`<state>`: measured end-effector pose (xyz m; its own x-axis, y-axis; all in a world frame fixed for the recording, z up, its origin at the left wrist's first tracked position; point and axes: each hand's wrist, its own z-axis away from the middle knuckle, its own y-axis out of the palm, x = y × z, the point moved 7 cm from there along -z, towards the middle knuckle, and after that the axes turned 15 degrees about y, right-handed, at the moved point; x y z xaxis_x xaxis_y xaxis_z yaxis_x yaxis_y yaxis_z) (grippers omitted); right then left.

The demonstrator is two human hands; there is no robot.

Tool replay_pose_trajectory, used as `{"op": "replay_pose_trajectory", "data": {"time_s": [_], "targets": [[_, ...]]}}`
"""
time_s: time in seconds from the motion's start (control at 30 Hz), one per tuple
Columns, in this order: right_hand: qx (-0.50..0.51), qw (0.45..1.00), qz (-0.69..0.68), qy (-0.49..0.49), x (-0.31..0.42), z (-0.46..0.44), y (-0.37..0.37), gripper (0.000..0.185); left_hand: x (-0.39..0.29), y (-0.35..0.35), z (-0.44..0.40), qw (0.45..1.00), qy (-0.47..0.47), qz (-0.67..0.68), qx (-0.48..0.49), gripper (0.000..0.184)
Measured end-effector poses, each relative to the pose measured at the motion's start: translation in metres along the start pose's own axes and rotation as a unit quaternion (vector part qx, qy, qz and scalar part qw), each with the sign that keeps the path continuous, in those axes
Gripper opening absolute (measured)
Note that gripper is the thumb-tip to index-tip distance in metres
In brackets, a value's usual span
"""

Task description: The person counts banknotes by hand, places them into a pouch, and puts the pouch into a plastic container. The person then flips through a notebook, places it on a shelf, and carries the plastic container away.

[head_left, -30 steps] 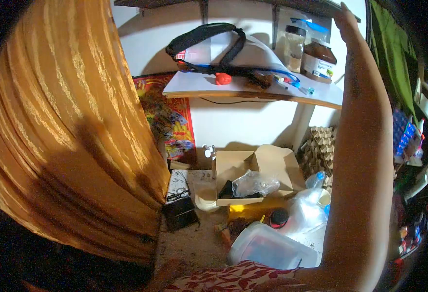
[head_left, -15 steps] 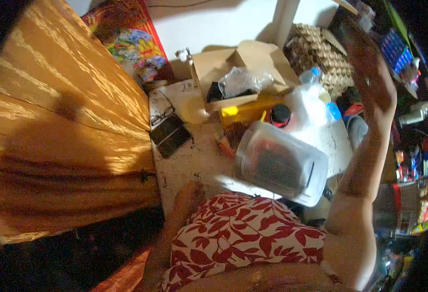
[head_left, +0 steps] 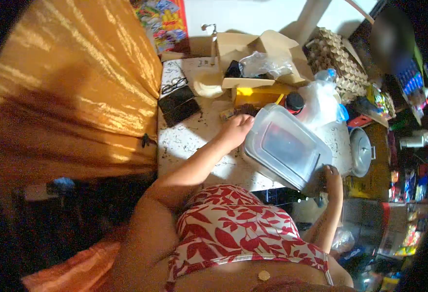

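A clear plastic container with a lid (head_left: 292, 141) sits tilted in front of me at the table's near edge, a dark shape showing dimly through it. My left hand (head_left: 238, 131) grips its left end, the fingers closed at the rim. At the opposite end, my right hand (head_left: 332, 182) holds the lower right corner, fingers curled against it. Just behind the container stands a jar with a black lid (head_left: 294, 102). A small patterned packet (head_left: 229, 114) lies beside my left hand.
An open cardboard box (head_left: 245, 82) holds crumpled clear plastic. Spectacles (head_left: 175, 85) and a dark wallet-like item (head_left: 179, 106) lie at left. Egg trays (head_left: 338, 61), a white plastic bag (head_left: 318, 104) and a metal lid (head_left: 361, 152) stand right. An orange curtain (head_left: 67, 97) hangs left.
My right hand has come down from high on the right to the container's right corner. My left hand has moved up from the table's near edge to its left end.
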<state>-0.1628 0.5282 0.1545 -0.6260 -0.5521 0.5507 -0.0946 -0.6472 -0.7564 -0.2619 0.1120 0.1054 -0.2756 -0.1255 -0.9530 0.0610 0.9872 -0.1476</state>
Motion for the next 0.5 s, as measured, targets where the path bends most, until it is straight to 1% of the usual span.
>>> {"op": "replay_pose_trajectory", "data": {"time_s": [0.03,0.07,0.1,0.13,0.17,0.2,0.27,0.3,0.37,0.4,0.47,0.5], "targets": [[-0.003,1.000,0.002,-0.018,-0.002,-0.001,0.003,0.038,0.007,0.007,-0.003,0.998,-0.051,0.021,0.007,0.044],[-0.007,0.999,0.003,-0.035,-0.003,-0.001,0.005,0.036,0.009,0.011,-0.007,0.998,-0.054,0.017,0.000,0.044],[-0.001,0.999,0.004,-0.039,-0.010,-0.005,0.010,0.036,0.015,0.017,-0.008,0.996,-0.081,0.038,0.000,0.040],[0.004,0.995,-0.094,-0.020,-0.022,-0.010,0.014,0.034,0.021,0.021,-0.007,0.992,-0.108,0.060,0.002,0.036],[0.007,0.982,-0.191,0.001,-0.026,-0.009,0.016,0.033,0.018,0.021,-0.007,0.993,-0.101,0.063,0.001,0.034],[0.010,0.981,-0.192,0.003,-0.025,-0.006,0.019,0.033,0.015,0.021,-0.005,0.993,-0.102,0.061,0.001,0.034],[0.004,0.953,-0.299,0.037,-0.026,0.002,0.019,0.029,0.004,0.017,-0.001,0.995,-0.092,0.044,-0.022,0.035],[0.004,0.953,-0.302,0.037,-0.027,0.003,0.017,0.029,-0.007,0.015,0.003,0.995,-0.091,0.042,-0.020,0.035],[0.009,0.936,-0.350,0.038,-0.034,0.005,0.013,0.025,-0.029,0.005,0.021,0.996,-0.071,-0.045,-0.007,0.033],[-0.008,0.947,-0.322,0.007,-0.030,0.008,0.009,0.024,-0.033,0.001,0.034,0.996,-0.070,-0.046,-0.005,0.033],[0.037,0.937,-0.343,0.048,-0.022,0.030,0.009,0.025,-0.044,-0.015,0.062,0.997,-0.043,-0.051,-0.038,0.034],[0.033,0.936,-0.348,0.053,-0.016,0.042,0.011,0.025,-0.065,-0.027,0.073,0.997,-0.026,-0.057,-0.048,0.036]]}}
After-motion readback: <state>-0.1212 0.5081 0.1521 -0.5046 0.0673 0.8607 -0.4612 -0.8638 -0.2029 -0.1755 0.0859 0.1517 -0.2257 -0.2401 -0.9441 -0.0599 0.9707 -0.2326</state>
